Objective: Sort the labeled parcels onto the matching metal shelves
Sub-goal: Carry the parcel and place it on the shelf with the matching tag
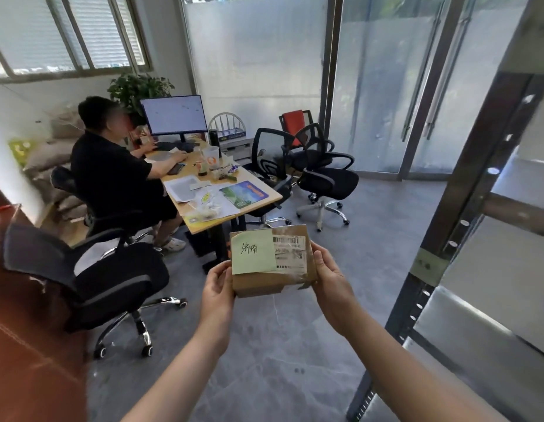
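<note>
A small brown cardboard parcel (272, 263) is held up in the air at the centre of the view, above the grey tiled floor (280, 345) and clear of any surface. The left hand (217, 292) grips its left end, thumb on top and fingers curled under, and the right hand (330, 284) clamps the right end the same way, so each grip is closed on the box. A pale green sticky note (253, 252) with handwritten characters covers the left half of the top face, partly overlapping a white printed shipping label (290, 252) with barcodes. The metal shelf unit (465, 208) stands just to the right, its perforated dark upright running from top to bottom of the view; a small greenish tag (427, 267) is stuck on that upright. Behind the parcel, a seated person in a black shirt (112, 175) works at a wooden desk (261, 204) with a monitor (174, 115), and several black office chairs (325, 175) stand around.
</note>
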### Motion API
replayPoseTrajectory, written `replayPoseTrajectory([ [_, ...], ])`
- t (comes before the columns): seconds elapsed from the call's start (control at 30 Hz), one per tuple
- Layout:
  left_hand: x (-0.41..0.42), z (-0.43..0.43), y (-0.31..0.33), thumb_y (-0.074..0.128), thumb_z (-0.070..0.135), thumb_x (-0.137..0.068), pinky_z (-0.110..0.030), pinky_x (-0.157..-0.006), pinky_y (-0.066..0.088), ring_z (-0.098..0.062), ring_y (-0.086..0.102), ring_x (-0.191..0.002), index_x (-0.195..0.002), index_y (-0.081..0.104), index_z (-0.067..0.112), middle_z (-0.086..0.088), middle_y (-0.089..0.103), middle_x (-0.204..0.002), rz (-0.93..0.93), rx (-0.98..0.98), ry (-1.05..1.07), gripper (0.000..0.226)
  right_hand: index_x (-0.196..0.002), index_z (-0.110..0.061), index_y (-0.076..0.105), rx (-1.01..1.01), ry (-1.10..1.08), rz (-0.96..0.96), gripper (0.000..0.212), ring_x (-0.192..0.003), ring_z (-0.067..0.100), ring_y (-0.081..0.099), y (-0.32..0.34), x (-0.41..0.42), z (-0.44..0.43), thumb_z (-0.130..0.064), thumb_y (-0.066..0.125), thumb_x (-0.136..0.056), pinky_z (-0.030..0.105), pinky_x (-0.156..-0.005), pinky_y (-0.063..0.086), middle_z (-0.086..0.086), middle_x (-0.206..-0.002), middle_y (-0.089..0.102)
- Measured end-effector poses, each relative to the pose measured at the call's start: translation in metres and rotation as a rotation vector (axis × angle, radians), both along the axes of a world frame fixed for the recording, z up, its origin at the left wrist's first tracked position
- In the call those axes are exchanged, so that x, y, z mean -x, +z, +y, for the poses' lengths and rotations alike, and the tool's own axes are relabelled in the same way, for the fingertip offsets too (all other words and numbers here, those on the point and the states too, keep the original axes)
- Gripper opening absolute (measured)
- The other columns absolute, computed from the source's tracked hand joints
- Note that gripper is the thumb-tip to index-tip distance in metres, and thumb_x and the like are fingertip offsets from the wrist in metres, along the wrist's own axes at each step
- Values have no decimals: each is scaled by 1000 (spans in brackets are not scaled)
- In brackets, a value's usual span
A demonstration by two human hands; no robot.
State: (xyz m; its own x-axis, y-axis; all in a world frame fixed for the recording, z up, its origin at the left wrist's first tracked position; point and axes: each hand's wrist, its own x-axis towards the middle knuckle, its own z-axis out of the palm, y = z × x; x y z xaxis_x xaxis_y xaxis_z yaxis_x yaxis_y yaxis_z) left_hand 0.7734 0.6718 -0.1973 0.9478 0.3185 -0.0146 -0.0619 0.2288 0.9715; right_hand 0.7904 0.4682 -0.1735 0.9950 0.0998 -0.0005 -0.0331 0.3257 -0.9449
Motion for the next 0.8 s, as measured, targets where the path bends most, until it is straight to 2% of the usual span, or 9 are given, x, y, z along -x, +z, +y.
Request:
replayPoseTrajectory([
  [0.1,-19,-12,-9,56,28,-102,-39,-89,49,-18,65,-103,-113,63,30,2,73,-112,15,-19,-60,13,-135,-26,55,19,-52,21,39,-103,19,66,-2,-6,-14,-40,38,-102,36,-85,48,6,-119,72],
  [0.2,-41,-24,-19,57,26,-102,-34,-89,49,-16,65,-105,-112,64,30,-1,73,-115,37,-10,-124,14,-136,-26,54,21,-113,40,51,-109,22,65,-5,-13,-27,-48,43,-91,40,-94,49,8,-124,70],
  [0.33,-67,-41,-34,55,21,-102,-27,-79,49,-14,63,-95,-108,66,20,-5,71,-108,74,29,-213,12,-133,-25,58,28,-223,93,39,-108,18,66,-16,-23,-40,-40,45,-99,33,-86,52,3,-119,72],
  [0.4,-77,-49,-41,54,20,-103,-27,-79,49,-15,61,-94,-110,66,15,-11,70,-110,96,18,-265,15,-132,-26,59,21,-296,125,41,-113,19,65,-22,-26,-44,-43,50,-95,33,-88,52,2,-122,71],
  [0.47,-90,-58,-46,54,19,-103,-28,-80,50,-16,62,-94,-112,66,12,-11,71,-109,118,15,-315,16,-131,-22,58,0,-359,155,38,-109,17,67,-27,-28,-49,-39,50,-97,29,-84,55,2,-118,72],
  [0.57,-110,-69,-49,55,19,-102,-31,-89,50,-20,63,-107,-112,66,13,-9,71,-113,133,19,-379,16,-126,-20,57,-55,-430,208,28,-92,10,70,-35,-29,-56,-29,44,-104,23,-71,55,-1,-104,74],
  [0.67,-128,-78,-58,58,18,-101,-42,-111,44,-22,57,-127,-113,67,16,-8,63,-136,151,22,-456,15,-122,-17,60,-129,-517,231,26,-87,11,70,-39,-29,-62,-26,44,-104,23,-70,55,1,-101,74],
  [0.7,-131,-81,-61,59,17,-100,-43,-111,44,-23,57,-127,-112,67,16,-9,63,-136,153,27,-481,14,-121,-16,61,-141,-541,231,25,-85,11,71,-41,-30,-64,-25,45,-104,22,-69,55,2,-99,74],
  [0.8,-136,-85,-72,59,15,-100,-38,-95,48,-23,62,-112,-112,66,18,-13,70,-123,175,60,-545,14,-121,-13,63,-161,-611,223,26,-87,14,71,-44,-28,-64,-23,50,-101,22,-67,57,4,-98,76],
])
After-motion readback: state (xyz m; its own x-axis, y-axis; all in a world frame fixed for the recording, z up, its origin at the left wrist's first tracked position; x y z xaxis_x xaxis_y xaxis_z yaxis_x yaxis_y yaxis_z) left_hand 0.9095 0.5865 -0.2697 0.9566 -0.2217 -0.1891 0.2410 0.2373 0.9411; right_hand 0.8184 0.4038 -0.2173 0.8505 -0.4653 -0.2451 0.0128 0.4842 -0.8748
